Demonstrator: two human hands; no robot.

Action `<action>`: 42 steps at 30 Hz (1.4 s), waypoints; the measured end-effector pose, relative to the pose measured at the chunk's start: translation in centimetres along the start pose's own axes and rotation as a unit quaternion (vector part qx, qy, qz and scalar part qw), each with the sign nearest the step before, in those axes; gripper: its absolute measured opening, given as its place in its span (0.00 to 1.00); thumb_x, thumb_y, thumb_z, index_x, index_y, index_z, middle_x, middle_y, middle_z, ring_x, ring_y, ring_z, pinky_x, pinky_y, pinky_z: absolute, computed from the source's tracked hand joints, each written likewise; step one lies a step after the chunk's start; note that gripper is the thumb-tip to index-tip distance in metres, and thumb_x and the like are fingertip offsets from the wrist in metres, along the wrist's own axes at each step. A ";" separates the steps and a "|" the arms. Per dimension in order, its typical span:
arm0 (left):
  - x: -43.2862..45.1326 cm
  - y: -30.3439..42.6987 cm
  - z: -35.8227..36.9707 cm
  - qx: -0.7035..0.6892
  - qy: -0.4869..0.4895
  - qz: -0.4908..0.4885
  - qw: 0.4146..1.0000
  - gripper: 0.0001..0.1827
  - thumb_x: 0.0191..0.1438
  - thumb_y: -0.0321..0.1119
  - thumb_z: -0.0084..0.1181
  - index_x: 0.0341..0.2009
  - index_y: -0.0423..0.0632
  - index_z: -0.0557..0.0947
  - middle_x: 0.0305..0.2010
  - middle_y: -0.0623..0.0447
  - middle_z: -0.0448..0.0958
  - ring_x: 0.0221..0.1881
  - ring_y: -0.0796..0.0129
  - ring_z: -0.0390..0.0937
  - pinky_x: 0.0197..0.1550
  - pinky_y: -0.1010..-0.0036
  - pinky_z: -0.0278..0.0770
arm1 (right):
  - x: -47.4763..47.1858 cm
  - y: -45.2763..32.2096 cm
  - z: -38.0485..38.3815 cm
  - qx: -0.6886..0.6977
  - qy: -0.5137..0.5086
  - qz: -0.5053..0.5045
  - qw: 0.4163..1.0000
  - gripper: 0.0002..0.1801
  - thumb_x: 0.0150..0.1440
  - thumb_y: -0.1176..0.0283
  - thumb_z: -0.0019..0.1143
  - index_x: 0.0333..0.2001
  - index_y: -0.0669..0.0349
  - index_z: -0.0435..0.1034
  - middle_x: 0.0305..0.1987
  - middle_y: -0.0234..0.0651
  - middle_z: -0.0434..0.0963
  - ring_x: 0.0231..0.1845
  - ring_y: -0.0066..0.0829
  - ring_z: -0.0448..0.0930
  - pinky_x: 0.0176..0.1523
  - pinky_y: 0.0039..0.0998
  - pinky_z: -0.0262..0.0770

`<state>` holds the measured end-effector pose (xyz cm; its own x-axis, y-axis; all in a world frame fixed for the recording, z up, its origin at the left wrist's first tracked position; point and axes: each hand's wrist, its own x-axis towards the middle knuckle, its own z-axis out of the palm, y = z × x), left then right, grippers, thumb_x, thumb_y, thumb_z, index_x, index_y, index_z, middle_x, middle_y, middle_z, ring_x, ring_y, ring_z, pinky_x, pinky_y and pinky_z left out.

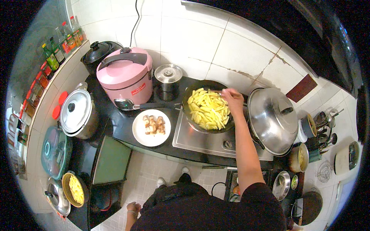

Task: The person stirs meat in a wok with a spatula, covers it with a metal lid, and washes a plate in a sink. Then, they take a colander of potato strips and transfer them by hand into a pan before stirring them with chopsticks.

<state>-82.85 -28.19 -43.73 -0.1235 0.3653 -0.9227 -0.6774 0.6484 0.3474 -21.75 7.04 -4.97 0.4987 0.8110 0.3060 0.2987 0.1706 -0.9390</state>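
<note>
My right hand [232, 99] is over the right rim of a dark wok [199, 84], which stands on a steel gas stove [188, 138]. Pale yellow potato strips [208, 111] fill the wok. Motion blur covers my fingers; a thin brownish streak reaches from them over the strips, and whether it is a utensil is unclear. My left hand [133, 208] hangs low beside my body with curled fingers, a band at its wrist, and no object visible in it. A white plate [138, 137] with browned meat chunks [153, 125] sits left of the stove.
The wok's handle [157, 106] points left, past a pink rice cooker [124, 75]. A large domed steel lid [271, 121] covers a pan at right. Along the left counter stand a lidded steel pot [76, 112] and a yellowish bowl of pale strips [66, 189]. Bottles [50, 59] line the ledge.
</note>
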 end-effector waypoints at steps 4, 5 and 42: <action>-2.1 1.3 2.4 0.032 0.062 -0.040 0.997 0.07 0.49 0.26 0.44 0.20 0.43 0.66 0.16 0.44 0.66 0.16 0.59 0.67 0.16 0.66 0.65 | 1.8 2.2 2.5 -0.110 -0.064 -0.052 0.990 0.06 0.47 0.72 0.59 0.26 0.65 0.73 0.26 0.32 0.76 0.29 0.20 0.74 0.37 0.21 0.70; -1.4 0.8 1.0 0.031 0.091 -0.029 0.995 0.06 0.49 0.26 0.44 0.21 0.41 0.67 0.16 0.43 0.66 0.15 0.59 0.67 0.16 0.66 0.67 | 1.8 2.3 4.2 -0.108 -0.081 -0.044 0.990 0.06 0.47 0.73 0.59 0.26 0.65 0.73 0.25 0.32 0.76 0.28 0.20 0.74 0.36 0.22 0.70; 0.0 2.4 0.8 0.285 -0.082 0.134 0.946 0.04 0.47 0.28 0.46 0.22 0.47 0.70 0.13 0.50 0.67 0.16 0.63 0.68 0.16 0.73 0.62 | -5.6 2.7 -4.4 -0.136 -0.219 -0.249 0.934 0.04 0.49 0.74 0.56 0.29 0.63 0.74 0.34 0.38 0.77 0.38 0.31 0.76 0.44 0.28 0.71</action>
<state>-83.85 -26.11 -42.77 -0.0892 0.6356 -0.7669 -0.1314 0.7557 0.6416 -20.16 0.52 -8.50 -0.1197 0.8300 0.5448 0.6302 0.4875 -0.6043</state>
